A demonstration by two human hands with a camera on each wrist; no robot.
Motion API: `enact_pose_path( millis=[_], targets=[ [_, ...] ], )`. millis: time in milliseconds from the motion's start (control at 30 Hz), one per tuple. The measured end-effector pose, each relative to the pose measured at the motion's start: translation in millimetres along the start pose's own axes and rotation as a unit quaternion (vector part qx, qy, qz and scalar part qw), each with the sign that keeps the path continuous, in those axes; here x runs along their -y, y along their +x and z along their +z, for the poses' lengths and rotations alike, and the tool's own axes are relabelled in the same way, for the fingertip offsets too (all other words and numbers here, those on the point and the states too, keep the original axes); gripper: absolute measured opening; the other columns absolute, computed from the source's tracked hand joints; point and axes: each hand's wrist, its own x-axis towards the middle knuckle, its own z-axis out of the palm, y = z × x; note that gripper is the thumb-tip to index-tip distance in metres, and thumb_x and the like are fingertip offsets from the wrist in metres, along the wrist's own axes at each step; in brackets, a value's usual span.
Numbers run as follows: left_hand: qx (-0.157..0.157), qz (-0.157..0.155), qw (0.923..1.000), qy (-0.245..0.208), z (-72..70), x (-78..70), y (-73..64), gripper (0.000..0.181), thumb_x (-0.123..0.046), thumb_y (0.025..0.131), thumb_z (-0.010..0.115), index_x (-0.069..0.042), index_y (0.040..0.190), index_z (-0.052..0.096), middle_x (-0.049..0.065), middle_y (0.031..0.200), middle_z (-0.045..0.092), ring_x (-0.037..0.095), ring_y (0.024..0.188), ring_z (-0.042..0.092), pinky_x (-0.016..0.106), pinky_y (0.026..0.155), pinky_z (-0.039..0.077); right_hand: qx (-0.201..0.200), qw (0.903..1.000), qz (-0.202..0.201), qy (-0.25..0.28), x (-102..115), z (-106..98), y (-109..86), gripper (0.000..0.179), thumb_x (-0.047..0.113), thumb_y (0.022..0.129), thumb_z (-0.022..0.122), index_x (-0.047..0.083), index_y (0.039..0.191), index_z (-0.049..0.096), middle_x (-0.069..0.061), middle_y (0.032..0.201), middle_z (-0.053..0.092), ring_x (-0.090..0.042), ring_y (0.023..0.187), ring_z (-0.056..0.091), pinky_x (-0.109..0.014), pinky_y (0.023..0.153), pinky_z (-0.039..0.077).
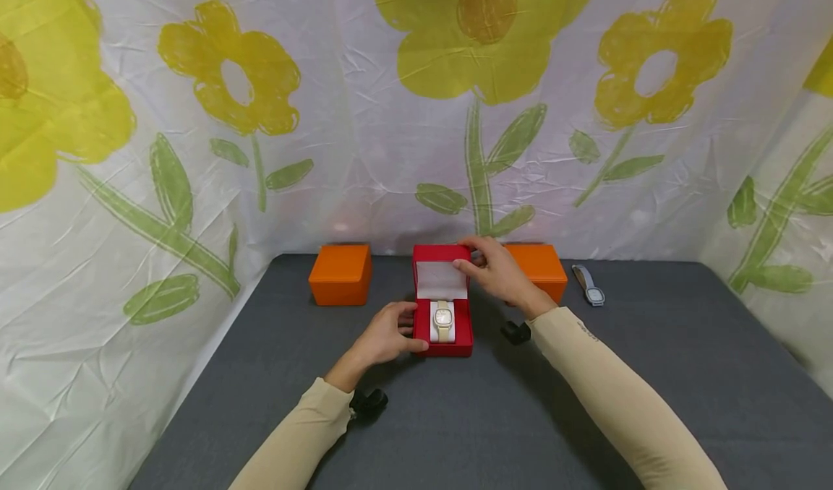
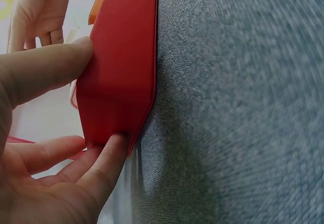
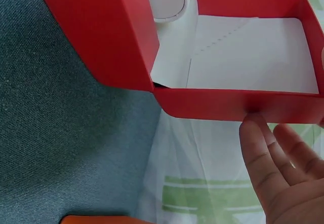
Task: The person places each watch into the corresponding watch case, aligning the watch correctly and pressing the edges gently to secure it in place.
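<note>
A red watch box stands on the dark grey table with its lid raised at the back, showing a white lining. Inside the base, a watch with a cream strap and squarish pale dial is wrapped round a white cushion. My left hand holds the base at its front left corner, thumb at the front and fingers on the side wall. At the upper right, my right hand grips the lid's edge; the right wrist view has its fingertips against the lid's side wall.
An orange box sits to the left of the red one. Another orange box, partly behind my right hand, is on the right. Beyond it lies a watch with a grey-blue strap. A flower-printed cloth hangs behind the table.
</note>
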Motion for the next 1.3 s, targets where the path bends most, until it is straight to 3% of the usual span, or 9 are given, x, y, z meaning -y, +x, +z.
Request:
enact_pose_path(
  millis=[500,733,1000,1300],
  targets=[
    [-0.004,-0.002,0.9999,-0.016,0.0,1.9,1.7,0.073,-0.014,0.072,0.084,0.002,0.133,0.048,0.015,0.127,0.052,0.029,0.108,0.059,0.039,0.088,0.052,-0.019,0.9987,-0.045,-0.011,6,3,-17.2,0.045,0.031,0.090,0.067,0.009,0.127,0.054,-0.010,0.115,0.054,-0.022,0.088,0.054,-0.038,0.080,0.051],
    [-0.001,0.013,0.9992,-0.037,-0.2,1.6,1.8,0.077,-0.008,0.070,0.085,0.003,0.134,0.043,0.017,0.124,0.054,0.029,0.108,0.059,0.040,0.090,0.051,-0.024,0.9981,-0.056,-0.005,7,5,-23.5,0.044,0.028,0.089,0.069,0.010,0.126,0.053,-0.008,0.113,0.053,-0.022,0.088,0.053,-0.039,0.081,0.051],
    [-0.006,0.010,0.9976,-0.068,0.9,1.1,0.8,0.103,-0.005,0.069,0.085,-0.013,0.149,0.021,0.018,0.120,0.052,0.029,0.102,0.060,0.044,0.090,0.050,-0.026,0.9973,-0.068,0.006,7,7,-27.2,0.043,0.027,0.089,0.069,0.009,0.125,0.053,-0.009,0.116,0.053,-0.023,0.090,0.053,-0.045,0.084,0.051],
    [-0.006,0.012,0.9973,-0.072,-0.7,0.0,0.0,0.107,-0.005,0.069,0.085,-0.018,0.151,0.018,0.019,0.120,0.052,0.030,0.101,0.060,0.045,0.090,0.050,-0.029,0.9966,-0.077,-0.004,7,8,-29.8,0.043,0.028,0.089,0.069,0.010,0.125,0.053,-0.008,0.116,0.053,-0.021,0.090,0.054,-0.045,0.084,0.052]
  ],
)
